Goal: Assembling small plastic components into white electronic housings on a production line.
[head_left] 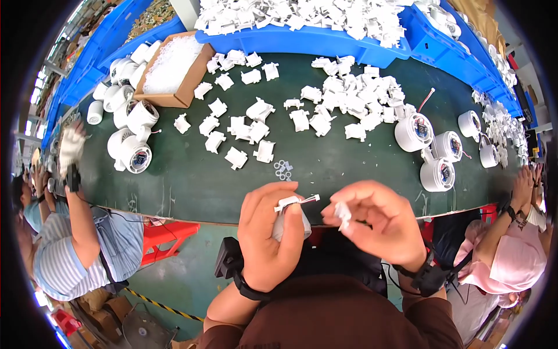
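Near the table's front edge my left hand (261,241) is wrapped round a white cylindrical housing (283,225). A short wire lead with a white plug (313,198) sticks out of its top, beside my thumb. To the right, my right hand (386,224) pinches a small white plastic part (343,215) between thumb and fingers. The two hands are apart, and the part does not touch the housing. Just beyond my left hand lie several small translucent rings (283,170) on the dark green table (192,180).
Loose white plastic brackets (236,157) spread over the table, heaped thicker to the right (349,96). Blue bins (302,43) line the back, with a cardboard box (186,90) at left. Finished-looking round white units (437,174) stand both sides. Other people work left (81,244) and right (494,256).
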A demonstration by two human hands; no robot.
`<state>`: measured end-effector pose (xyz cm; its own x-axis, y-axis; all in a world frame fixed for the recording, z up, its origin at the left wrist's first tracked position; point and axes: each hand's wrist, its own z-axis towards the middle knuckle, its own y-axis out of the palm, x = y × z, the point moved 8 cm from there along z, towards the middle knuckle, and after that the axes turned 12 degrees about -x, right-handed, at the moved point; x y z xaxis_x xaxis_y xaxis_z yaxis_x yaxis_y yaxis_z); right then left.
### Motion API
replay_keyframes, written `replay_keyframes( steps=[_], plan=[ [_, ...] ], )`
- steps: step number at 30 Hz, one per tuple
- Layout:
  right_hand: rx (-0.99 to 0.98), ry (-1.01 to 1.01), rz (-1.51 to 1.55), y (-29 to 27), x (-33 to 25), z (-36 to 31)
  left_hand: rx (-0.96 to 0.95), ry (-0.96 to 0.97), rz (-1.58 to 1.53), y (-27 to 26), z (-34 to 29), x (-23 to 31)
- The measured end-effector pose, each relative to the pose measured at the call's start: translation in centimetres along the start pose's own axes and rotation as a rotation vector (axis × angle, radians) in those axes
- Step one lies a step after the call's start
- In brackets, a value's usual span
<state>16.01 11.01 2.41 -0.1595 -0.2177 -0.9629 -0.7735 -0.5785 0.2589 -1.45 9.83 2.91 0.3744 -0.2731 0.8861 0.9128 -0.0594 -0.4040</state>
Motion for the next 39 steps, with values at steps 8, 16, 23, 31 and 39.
replay_keyframes(
  steps=[8,16,23,31,39],
  plan=[
    [0.107,-0.076,-0.224,2.0,1.2,1.0,0.043,0.084,0.162,0.7,0.0,1.1],
    [0.137,-0.038,-0.267,1.9,0.9,0.9,0.033,0.072,0.215,1.0,-0.2,1.1],
    [0.323,-0.207,-0.355,2.6,0.8,0.7,0.037,0.163,0.208,1.4,-0.3,1.2],
    [0.373,-0.326,-0.426,3.2,0.7,0.7,0.046,0.200,0.229,1.3,-0.5,1.3],
    [0.189,-0.029,-0.177,1.9,0.9,2.5,0.091,0.135,0.246,-2.7,-1.8,0.1]
  ],
)
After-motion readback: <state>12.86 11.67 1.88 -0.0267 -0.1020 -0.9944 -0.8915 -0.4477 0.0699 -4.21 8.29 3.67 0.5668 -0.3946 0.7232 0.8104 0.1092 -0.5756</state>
